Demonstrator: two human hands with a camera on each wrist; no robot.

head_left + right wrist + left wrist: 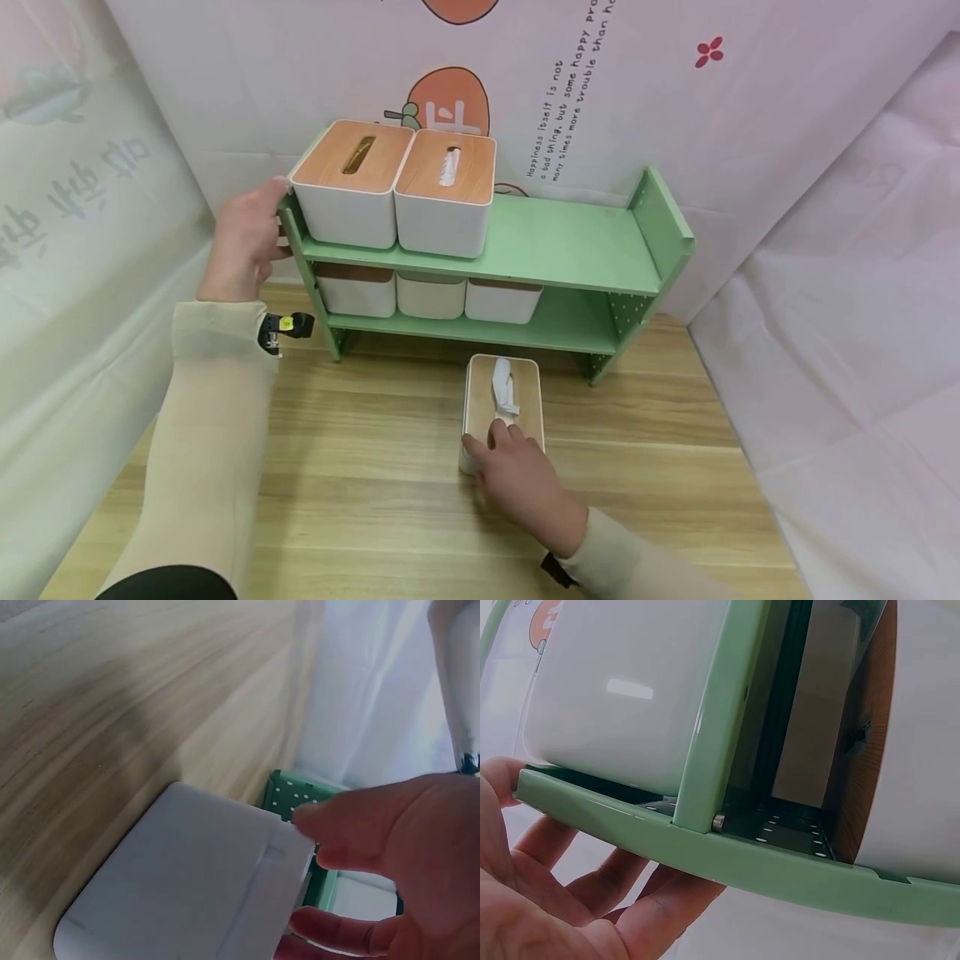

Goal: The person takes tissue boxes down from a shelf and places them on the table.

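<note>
In the head view my left hand (pixel 247 237) holds the left side panel of a green two-tier shelf (pixel 570 242). The left wrist view shows its fingers (pixel 667 907) against the panel's outer face, one fingertip at the panel's end. My right hand (pixel 525 479) is at the near end of a tissue box (pixel 528 383) with a wood-look lid, standing on the table before the shelf. White tissue (pixel 502 383) pokes from its slot. In the right wrist view the thumb (pixel 319 817) is at the box's lid edge, apart from the other fingers.
Two larger white boxes with wood-look lids, one left (pixel 341 208) and one right (pixel 442 221), stand on the upper tier. Below them are a white bin (pixel 356 296), a cream bin (pixel 431 297) and another white bin (pixel 501 302). Printed cloth (pixel 750 125) hangs behind the wooden table (pixel 360 467).
</note>
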